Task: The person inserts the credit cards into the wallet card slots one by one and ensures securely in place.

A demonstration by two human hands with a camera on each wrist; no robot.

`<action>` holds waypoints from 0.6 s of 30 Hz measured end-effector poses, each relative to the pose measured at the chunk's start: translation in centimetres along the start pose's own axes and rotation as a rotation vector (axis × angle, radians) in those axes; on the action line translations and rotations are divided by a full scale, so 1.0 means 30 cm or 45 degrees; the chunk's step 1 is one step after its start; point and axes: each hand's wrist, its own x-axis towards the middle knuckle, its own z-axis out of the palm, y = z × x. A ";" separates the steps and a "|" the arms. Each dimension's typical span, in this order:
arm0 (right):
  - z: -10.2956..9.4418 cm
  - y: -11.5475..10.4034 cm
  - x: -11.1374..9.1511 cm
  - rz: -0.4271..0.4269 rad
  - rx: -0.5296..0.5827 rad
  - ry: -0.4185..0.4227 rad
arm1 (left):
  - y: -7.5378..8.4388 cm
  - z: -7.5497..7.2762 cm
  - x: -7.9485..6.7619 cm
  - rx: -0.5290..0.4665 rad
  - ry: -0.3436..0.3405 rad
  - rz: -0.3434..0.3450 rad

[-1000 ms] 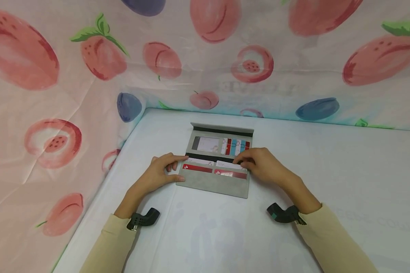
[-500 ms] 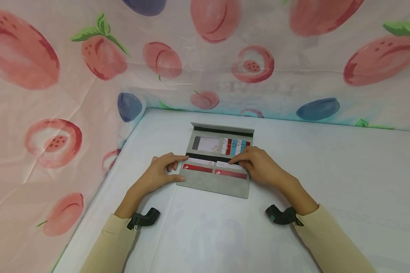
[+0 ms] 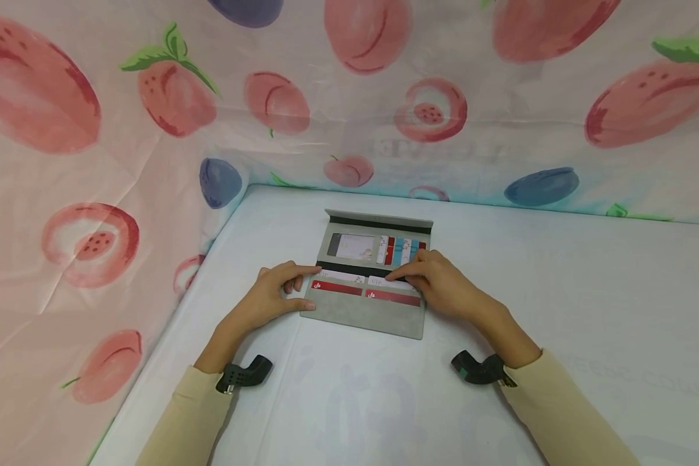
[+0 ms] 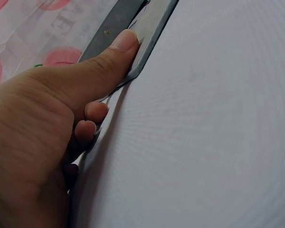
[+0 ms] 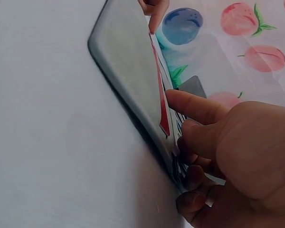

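A grey long wallet (image 3: pixel 361 317) lies unfolded on the table. In its lower panel, white VIP cards (image 3: pixel 346 277) stick up behind two red cards (image 3: pixel 393 297). The upper panel has a window with a pale insert (image 3: pixel 355 246) and a row of blue, red and white cards (image 3: pixel 404 251). My left hand (image 3: pixel 268 294) rests at the lower panel's left edge, thumb (image 4: pixel 126 42) on the front corner and index finger at the fold. My right hand (image 3: pixel 448 285) presses its extended index fingertip (image 5: pixel 173 97) on the right white card's top edge, thumb close beside.
The white tabletop (image 3: pixel 559 310) surrounds the wallet. A fruit-printed cloth (image 3: pixel 349 129) rises behind and at the left. Black wrist cameras (image 3: pixel 247 373) are strapped to both wrists. The wallet's far flap (image 3: pixel 378 220) stands up at the back.
My right hand has slid a little left along the right white card's top edge, its index finger straightening. The left hand and the wallet stay where they were.
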 end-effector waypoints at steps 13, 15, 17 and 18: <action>-0.004 0.000 0.004 -0.007 0.058 -0.031 | -0.005 -0.002 0.003 0.003 -0.007 -0.020; -0.005 0.000 0.002 -0.004 0.072 -0.041 | -0.008 0.000 0.003 -0.001 -0.005 -0.018; -0.007 0.000 0.001 -0.009 0.073 -0.044 | -0.008 0.000 0.004 -0.013 -0.005 -0.005; -0.008 -0.001 -0.001 -0.012 0.072 -0.043 | -0.008 0.001 0.004 -0.016 -0.004 -0.001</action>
